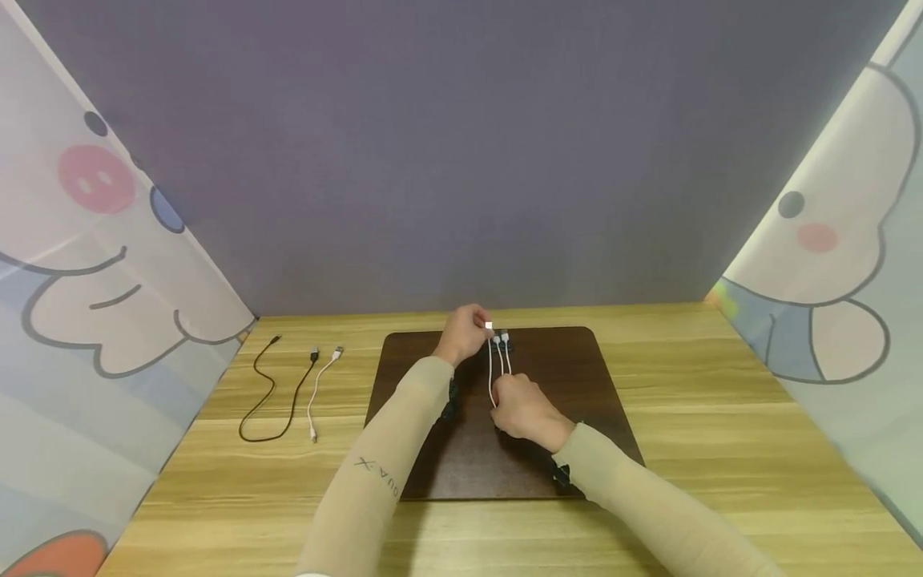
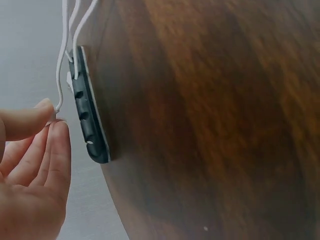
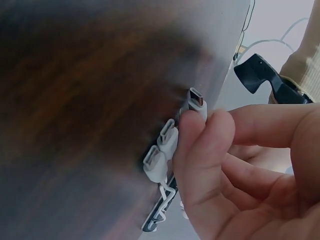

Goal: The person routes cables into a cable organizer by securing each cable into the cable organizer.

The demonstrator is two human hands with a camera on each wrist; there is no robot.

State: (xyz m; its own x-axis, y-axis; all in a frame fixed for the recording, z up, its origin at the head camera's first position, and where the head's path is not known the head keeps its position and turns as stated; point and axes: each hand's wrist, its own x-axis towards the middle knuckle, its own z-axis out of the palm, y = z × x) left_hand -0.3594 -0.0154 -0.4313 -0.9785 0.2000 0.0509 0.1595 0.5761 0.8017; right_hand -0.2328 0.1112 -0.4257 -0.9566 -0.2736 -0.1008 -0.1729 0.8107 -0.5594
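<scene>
Near the far edge of the dark brown board, my left hand pinches one end of a white charging cable between thumb and fingertips. That end is beside a black cable clip strip with slots; two other white cables run to the strip's far slots. Closer to me, my right hand is low over the board. In the right wrist view its thumb and finger pinch a white plug of a cable. Two more white plugs lie side by side next to those fingers.
The brown board lies on a wood-grain table. Left of it lie a black cable and a short white cable. A grey panel stands behind, with cartoon-printed sheets on both sides.
</scene>
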